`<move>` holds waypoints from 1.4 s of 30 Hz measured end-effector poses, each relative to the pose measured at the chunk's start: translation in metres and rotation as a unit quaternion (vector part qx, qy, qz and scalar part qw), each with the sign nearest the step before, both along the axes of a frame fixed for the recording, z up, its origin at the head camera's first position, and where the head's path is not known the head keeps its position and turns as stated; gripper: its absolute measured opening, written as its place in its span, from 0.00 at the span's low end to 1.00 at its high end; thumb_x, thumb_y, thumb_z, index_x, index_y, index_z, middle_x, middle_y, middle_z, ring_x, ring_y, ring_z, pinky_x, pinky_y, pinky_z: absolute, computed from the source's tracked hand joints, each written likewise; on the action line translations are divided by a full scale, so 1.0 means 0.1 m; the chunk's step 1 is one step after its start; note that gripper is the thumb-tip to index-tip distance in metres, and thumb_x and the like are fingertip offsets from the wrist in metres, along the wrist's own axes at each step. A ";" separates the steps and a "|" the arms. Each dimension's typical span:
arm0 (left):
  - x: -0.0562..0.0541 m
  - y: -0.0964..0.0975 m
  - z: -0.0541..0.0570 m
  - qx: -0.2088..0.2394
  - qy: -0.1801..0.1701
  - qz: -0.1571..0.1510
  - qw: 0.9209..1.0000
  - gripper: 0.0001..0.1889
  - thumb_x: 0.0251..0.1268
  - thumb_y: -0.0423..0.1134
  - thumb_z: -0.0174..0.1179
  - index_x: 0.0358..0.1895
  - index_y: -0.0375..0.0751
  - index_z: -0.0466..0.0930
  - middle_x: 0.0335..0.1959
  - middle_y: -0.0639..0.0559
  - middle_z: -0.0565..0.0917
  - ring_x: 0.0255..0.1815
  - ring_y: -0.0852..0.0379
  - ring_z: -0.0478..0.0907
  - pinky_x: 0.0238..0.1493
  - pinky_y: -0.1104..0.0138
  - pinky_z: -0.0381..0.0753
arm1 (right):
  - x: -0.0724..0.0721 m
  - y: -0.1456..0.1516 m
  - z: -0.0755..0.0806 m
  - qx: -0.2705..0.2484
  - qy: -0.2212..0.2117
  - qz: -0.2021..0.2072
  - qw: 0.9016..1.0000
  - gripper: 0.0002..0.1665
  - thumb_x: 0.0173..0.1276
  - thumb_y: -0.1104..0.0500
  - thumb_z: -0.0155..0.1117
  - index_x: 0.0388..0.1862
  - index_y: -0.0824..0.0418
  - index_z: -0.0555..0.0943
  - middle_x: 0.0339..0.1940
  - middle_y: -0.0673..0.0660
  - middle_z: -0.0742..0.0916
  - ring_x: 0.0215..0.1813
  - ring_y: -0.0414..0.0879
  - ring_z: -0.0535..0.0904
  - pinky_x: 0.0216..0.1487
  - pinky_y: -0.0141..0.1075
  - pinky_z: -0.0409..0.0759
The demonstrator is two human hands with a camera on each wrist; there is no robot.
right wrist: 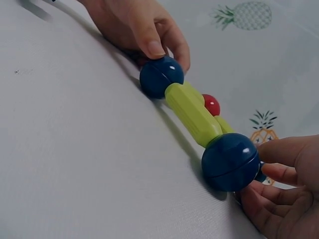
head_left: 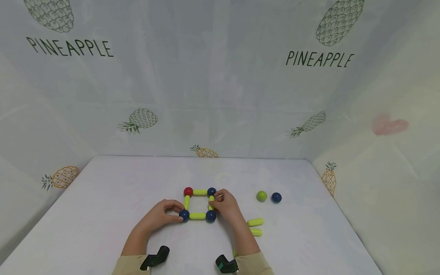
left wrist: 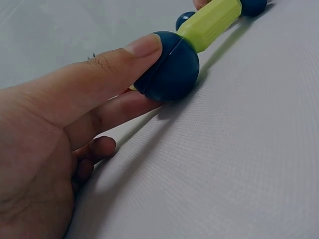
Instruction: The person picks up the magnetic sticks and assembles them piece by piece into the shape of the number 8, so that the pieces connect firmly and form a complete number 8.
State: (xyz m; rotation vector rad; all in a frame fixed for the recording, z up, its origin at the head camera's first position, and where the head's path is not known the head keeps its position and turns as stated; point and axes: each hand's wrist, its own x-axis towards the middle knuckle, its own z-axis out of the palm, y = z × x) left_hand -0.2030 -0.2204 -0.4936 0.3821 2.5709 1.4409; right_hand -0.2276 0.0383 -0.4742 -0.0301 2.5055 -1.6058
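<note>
A square of yellow-green rods and balls lies on the white table. Its corners are a red ball [head_left: 188,191] far left, a blue ball [head_left: 211,191] far right, and two near blue balls. The left hand [head_left: 159,214] pinches the near-left blue ball [left wrist: 174,69] between thumb and fingers. A near rod [right wrist: 193,114] links that ball to the near-right blue ball [right wrist: 231,162]. My right hand [head_left: 227,206] pinches the right-side rod [head_left: 211,198] between the two right balls; in the right wrist view the near-right ball partly hides its fingertips.
To the right on the table [head_left: 309,236] lie a green ball [head_left: 261,196] and a loose blue ball [head_left: 276,197]. Loose yellow-green rods [head_left: 256,222] lie beside the right forearm, which partly covers some. A pineapple-print cloth [head_left: 220,84] hangs behind the table.
</note>
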 end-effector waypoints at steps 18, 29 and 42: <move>-0.01 0.00 0.02 -0.014 0.010 -0.008 1.000 0.15 0.52 0.45 0.74 0.44 0.49 0.85 0.42 0.59 0.82 0.50 0.52 0.73 0.58 0.48 0.68 | 0.04 0.17 0.35 0.046 0.040 -0.017 0.998 0.19 0.62 0.57 0.71 0.49 0.62 0.79 0.38 0.53 0.82 0.40 0.48 0.77 0.37 0.39 0.78; 0.03 0.03 0.02 -0.012 -0.011 0.005 1.000 0.15 0.53 0.48 0.73 0.44 0.51 0.85 0.41 0.59 0.82 0.50 0.53 0.72 0.58 0.49 0.67 | 0.25 0.26 0.43 0.069 0.043 -0.006 0.997 0.20 0.62 0.57 0.72 0.50 0.62 0.79 0.35 0.50 0.81 0.41 0.48 0.76 0.39 0.40 0.77; 0.02 0.03 0.02 -0.015 0.010 -0.012 1.000 0.16 0.53 0.48 0.73 0.44 0.51 0.85 0.39 0.61 0.83 0.49 0.54 0.74 0.57 0.49 0.68 | 0.48 0.47 0.39 0.101 0.051 0.030 0.993 0.20 0.60 0.59 0.73 0.50 0.62 0.79 0.34 0.49 0.81 0.37 0.46 0.75 0.36 0.38 0.75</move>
